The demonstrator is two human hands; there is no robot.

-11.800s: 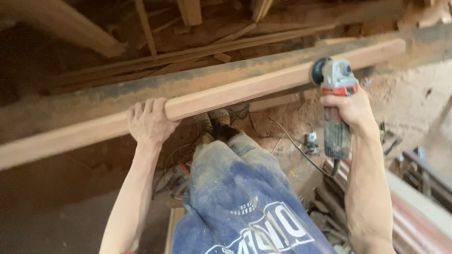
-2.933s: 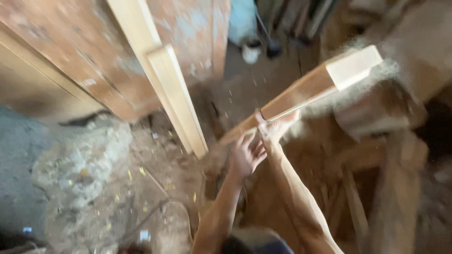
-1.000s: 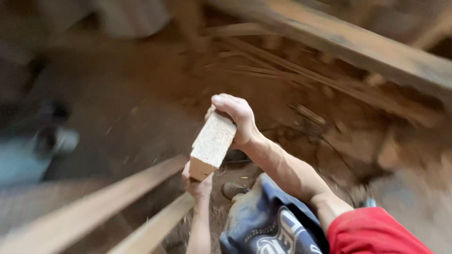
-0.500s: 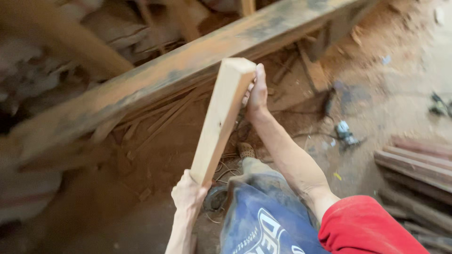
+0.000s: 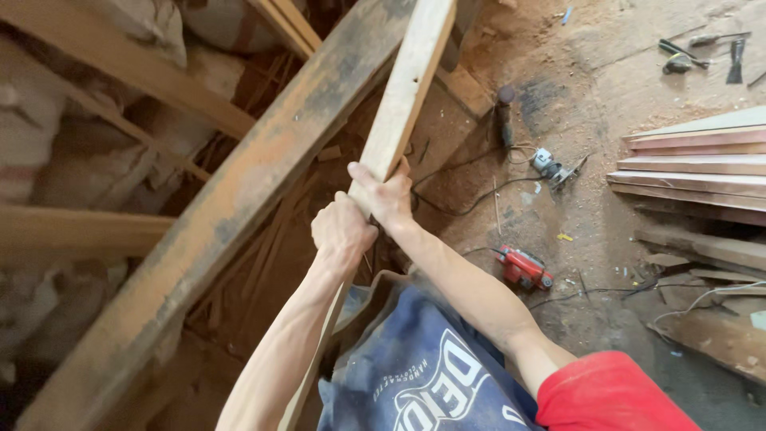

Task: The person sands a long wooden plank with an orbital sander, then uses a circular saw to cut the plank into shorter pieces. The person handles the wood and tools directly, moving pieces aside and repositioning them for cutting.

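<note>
Plank (image 5: 399,104) gripped in both of your hands, tilted steeply up and away from you.

Half a second ago your hands sat far apart, one low, one near the top end; now your left hand (image 5: 341,231) and right hand (image 5: 388,195) are closed around the pale plank side by side, touching, so you carry it from the middle. Left of your hands runs a heavy dark beam (image 5: 263,183). Right of them, on the sawdust floor (image 5: 590,96), lie a red power tool (image 5: 525,267), a grinder (image 5: 549,165) with its cable, and stacked boards (image 5: 702,164) further right.
</note>
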